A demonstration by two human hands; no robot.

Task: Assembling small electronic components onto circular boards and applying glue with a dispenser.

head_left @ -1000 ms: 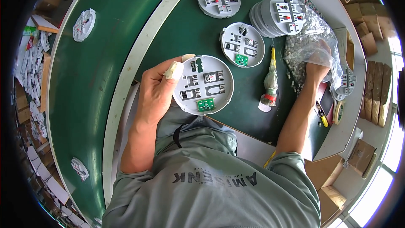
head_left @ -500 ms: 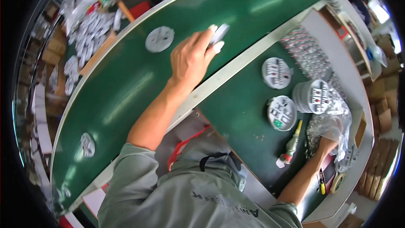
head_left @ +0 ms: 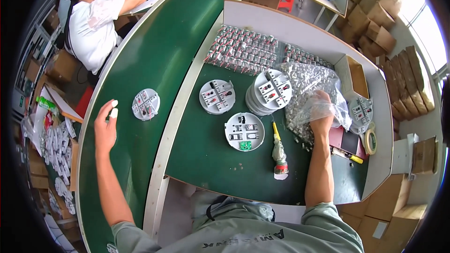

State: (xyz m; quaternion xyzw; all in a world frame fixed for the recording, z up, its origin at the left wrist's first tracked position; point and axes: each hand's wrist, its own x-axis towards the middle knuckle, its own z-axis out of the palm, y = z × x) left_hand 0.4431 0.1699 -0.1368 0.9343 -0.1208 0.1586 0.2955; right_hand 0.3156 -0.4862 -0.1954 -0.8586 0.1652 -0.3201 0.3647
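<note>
My left hand [head_left: 106, 130], with white covers on the thumb and a fingertip, is open over the green conveyor belt [head_left: 131, 164]. Beside it, to the right, a round white housing [head_left: 146, 104] with small parts inside lies on the belt. My right hand [head_left: 322, 115] reaches into a clear plastic bag [head_left: 316, 84] of small pale parts, and the plastic blurs its fingers. Left of the bag stands a stack of round white housings [head_left: 269, 94]. Two single ones are near it: a housing [head_left: 217, 96] and a housing with a green circuit board [head_left: 244, 132].
A wrapped power screwdriver [head_left: 280, 157] lies on the green bench. Rows of small motor-like parts [head_left: 243, 49] line its back. Tape [head_left: 370, 141] and a yellow-handled tool [head_left: 354, 157] are at the right. A person in white [head_left: 96, 28] works across the belt.
The view has swung toward the bench. My left hand has let go of the grey-white round piece it held and drawn to the left. My right hand is still in the bag.
</note>
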